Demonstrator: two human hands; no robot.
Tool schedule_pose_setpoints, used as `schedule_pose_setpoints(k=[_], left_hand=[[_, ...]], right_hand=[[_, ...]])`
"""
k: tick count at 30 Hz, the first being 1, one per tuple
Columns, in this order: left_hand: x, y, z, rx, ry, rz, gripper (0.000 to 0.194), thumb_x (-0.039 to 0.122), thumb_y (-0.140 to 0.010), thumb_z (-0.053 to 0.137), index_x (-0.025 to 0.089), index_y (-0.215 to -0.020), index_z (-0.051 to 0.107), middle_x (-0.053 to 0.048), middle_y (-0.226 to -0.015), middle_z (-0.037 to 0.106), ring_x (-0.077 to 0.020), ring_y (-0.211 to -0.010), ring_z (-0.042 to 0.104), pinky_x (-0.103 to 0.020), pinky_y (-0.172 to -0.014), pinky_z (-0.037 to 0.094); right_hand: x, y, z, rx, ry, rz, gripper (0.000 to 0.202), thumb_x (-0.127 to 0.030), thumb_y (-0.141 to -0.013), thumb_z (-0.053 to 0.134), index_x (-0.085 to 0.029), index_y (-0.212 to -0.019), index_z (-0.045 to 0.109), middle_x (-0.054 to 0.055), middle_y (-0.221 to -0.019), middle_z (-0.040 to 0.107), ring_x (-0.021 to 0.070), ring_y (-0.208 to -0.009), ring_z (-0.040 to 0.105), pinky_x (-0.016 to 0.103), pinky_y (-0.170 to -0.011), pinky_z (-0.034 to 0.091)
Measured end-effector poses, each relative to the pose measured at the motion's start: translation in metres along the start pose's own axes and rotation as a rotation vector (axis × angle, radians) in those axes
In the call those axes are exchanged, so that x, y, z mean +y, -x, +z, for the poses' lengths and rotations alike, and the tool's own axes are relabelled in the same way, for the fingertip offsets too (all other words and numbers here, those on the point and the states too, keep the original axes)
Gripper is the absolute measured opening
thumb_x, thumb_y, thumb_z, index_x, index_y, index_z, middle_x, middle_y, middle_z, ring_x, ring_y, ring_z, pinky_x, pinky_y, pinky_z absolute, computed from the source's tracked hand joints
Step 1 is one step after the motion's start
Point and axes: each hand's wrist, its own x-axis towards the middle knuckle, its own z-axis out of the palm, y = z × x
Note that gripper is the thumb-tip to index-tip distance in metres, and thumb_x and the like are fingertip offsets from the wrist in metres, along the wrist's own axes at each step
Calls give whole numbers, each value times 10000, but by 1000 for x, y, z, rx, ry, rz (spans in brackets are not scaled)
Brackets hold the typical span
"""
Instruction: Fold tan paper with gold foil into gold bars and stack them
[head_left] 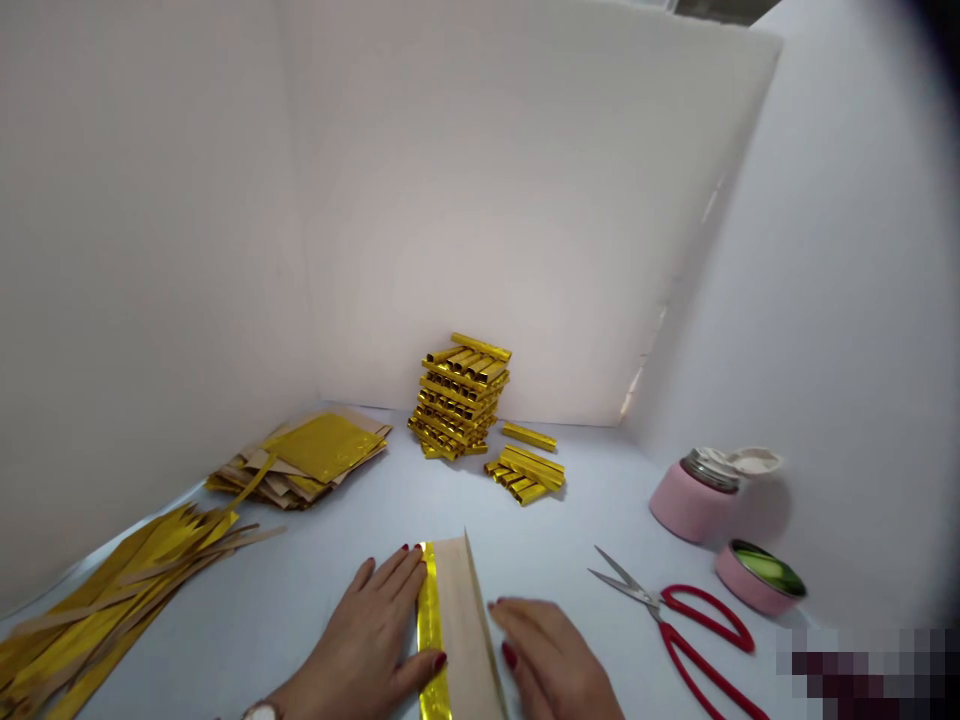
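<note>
A sheet of paper lies on the table in front of me, its plain tan side up. A shiny gold strip runs along its left edge, and the right edge stands up slightly. My left hand rests flat at the gold strip, fingers stretched at its upper end and thumb lying across it lower down. Beside the raised right edge is my right hand, fingers bent a little, thumb and index finger apart. Whether its fingertips touch the paper I cannot tell.
Red-handled scissors lie slightly open at right, near a pink jar and a pink lid. A stack of gold paper tubes stands at the back, loose tubes beside it. Gold sheets and cut strips lie left.
</note>
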Motion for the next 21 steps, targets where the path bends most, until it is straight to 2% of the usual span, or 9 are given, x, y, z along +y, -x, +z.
schedule_pose_setpoints(k=[1,3,7,11,13,17,21], left_hand=[[-2,0,-2,-12,14,6,691,522,-835,521,132,-1389,387,-141,-1451,332,-333,-1333,294,-583,-1049,254],[-5,-1,-3,-21,41,14,686,492,-823,550,153,-1394,381,-127,-1452,337,-328,-1337,287,-585,-1053,243],[-10,-3,1,-31,62,31,687,475,-816,569,189,-1406,364,-104,-1459,335,-327,-1341,277,-574,-1061,239],[-11,-4,4,-23,60,42,667,478,-830,564,191,-1401,375,-116,-1467,322,-338,-1342,270,-580,-1063,228],[-11,-5,4,23,73,60,634,448,-817,597,203,-1374,420,-126,-1463,340,-341,-1329,302,-562,-1058,265],[-9,-6,6,97,94,133,553,366,-767,667,220,-1279,521,-121,-1326,524,-317,-1200,482,-478,-1007,401],[3,-5,12,170,57,200,487,198,-757,630,180,-1236,545,-144,-1307,535,-319,-1184,500,-456,-994,424]], right_hand=[[6,-4,-10,16,-40,56,338,-215,-953,349,-182,-1212,564,117,-1144,655,210,-1038,615,317,-858,525],[14,-8,-18,-10,-64,26,357,-221,-933,402,-188,-1266,528,113,-1218,618,213,-1100,584,325,-903,501],[19,-9,0,-199,-9,-86,474,-351,-862,563,-205,-1309,501,115,-1296,563,272,-1149,553,399,-919,481],[18,-8,13,-313,60,-64,518,-387,-852,571,-213,-1330,473,108,-1337,516,287,-1189,517,423,-934,459],[18,-7,13,-326,72,-53,515,-391,-856,565,-211,-1329,472,102,-1340,515,285,-1198,509,420,-942,449],[21,-6,13,-304,61,-55,517,-404,-852,567,-228,-1329,469,84,-1332,530,264,-1198,510,389,-953,433],[17,-9,5,-322,26,-33,505,-352,-841,569,-226,-1321,476,80,-1345,520,259,-1210,494,386,-982,401]])
